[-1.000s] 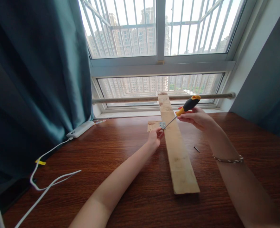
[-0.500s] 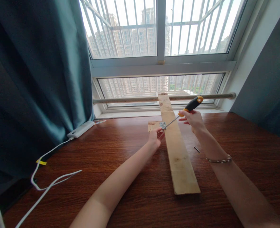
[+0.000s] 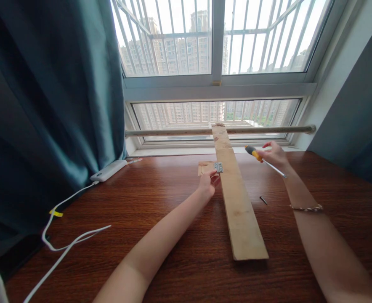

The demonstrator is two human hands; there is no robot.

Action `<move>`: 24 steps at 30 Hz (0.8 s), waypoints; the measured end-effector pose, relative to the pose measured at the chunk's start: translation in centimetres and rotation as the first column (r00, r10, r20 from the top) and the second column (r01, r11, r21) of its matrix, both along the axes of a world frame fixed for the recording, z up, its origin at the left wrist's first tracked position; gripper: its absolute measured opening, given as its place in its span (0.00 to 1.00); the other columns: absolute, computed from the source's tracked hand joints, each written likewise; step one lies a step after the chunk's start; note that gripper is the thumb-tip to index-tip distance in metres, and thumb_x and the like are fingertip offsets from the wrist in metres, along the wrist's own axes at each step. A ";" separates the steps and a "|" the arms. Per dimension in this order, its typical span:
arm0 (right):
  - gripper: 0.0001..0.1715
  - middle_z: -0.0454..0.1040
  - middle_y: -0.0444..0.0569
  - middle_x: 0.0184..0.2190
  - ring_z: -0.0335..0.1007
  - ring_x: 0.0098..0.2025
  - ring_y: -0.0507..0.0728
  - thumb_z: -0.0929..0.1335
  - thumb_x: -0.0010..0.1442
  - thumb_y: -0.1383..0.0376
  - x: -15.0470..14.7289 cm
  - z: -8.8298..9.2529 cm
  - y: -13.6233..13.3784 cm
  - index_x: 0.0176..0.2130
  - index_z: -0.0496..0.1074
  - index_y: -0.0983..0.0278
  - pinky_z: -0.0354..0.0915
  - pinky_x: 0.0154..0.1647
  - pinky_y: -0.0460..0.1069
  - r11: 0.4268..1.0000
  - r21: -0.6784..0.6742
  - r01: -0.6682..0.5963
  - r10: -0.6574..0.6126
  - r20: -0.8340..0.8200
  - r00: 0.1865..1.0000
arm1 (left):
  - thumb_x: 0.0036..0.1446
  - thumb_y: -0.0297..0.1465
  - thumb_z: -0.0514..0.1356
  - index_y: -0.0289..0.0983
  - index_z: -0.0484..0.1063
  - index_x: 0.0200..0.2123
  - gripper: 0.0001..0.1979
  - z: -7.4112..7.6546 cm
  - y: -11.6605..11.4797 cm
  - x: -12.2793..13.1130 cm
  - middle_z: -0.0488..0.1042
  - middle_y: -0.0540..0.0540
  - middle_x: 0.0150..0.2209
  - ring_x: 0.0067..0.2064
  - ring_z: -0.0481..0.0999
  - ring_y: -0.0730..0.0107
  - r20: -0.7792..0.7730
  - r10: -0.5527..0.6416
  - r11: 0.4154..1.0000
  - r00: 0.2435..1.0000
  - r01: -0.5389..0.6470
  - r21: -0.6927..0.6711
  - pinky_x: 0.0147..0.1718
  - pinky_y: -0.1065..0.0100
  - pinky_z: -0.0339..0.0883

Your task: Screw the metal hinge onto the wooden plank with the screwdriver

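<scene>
A long wooden plank lies on the dark wooden table, its far end resting on a rod by the window. A small metal hinge joins it to a small wood piece on its left. My left hand pinches the near edge of that small piece, just below the hinge. My right hand is closed on a yellow and black screwdriver, held right of the plank with the shaft pointing right and toward me, away from the hinge.
A loose dark screw lies on the table right of the plank. A white power bank and white cables lie at the left beside a teal curtain. A rod runs along the window sill.
My right hand lifted the screwdriver tip off the hinge, swung it round and moved right, so the shaft now points away. My left hand stayed at the small wood piece.
</scene>
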State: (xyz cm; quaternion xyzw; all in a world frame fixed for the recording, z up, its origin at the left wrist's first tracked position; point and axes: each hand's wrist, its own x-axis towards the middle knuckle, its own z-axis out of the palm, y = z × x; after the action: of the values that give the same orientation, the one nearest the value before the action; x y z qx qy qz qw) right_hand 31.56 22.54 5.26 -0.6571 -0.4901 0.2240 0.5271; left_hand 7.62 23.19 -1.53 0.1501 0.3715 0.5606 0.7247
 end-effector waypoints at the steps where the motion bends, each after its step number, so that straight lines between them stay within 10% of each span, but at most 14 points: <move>1: 0.19 0.71 0.45 0.19 0.65 0.19 0.50 0.72 0.44 0.63 0.2 -0.8 0.3 0.36 0.65 0.66 0.56 0.16 0.42 0.992 -0.096 -0.082 0.080 -0.026 0.996 | 0.45 0.18 0.58 0.34 0.68 0.23 0.06 0.0 0.0 0.0 0.72 0.49 0.25 0.23 0.69 0.76 0.003 0.001 1.000 1.000 -0.001 0.001 0.26 0.71 0.64; 5: 0.14 0.74 0.52 0.24 0.65 0.22 0.49 0.67 0.51 0.59 0.6 -4.7 1.9 0.31 0.70 0.70 0.59 0.20 0.42 0.890 -0.318 -0.328 0.322 -0.073 0.944 | 0.45 0.18 0.58 0.33 0.68 0.23 0.06 0.1 -0.1 0.0 0.72 0.49 0.25 0.23 0.69 0.76 0.007 -0.002 1.000 1.000 0.002 0.004 0.26 0.71 0.64; 24: 0.21 0.73 0.56 0.21 0.71 0.30 0.60 0.66 0.56 0.56 4.6 -9.6 4.3 0.22 0.76 0.70 0.60 0.29 0.48 0.894 -0.415 0.166 0.187 0.685 0.704 | 0.46 0.17 0.57 0.34 0.68 0.22 0.07 0.4 -0.2 0.0 0.72 0.50 0.24 0.22 0.68 0.77 0.009 0.002 1.000 1.000 -0.002 0.000 0.26 0.72 0.64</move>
State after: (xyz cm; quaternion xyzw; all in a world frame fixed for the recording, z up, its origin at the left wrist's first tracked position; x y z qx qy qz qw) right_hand 36.19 26.88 -4.29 -0.7918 -0.5933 0.0635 0.1306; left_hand 7.66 22.98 -1.15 0.1474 0.3685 0.5619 0.7257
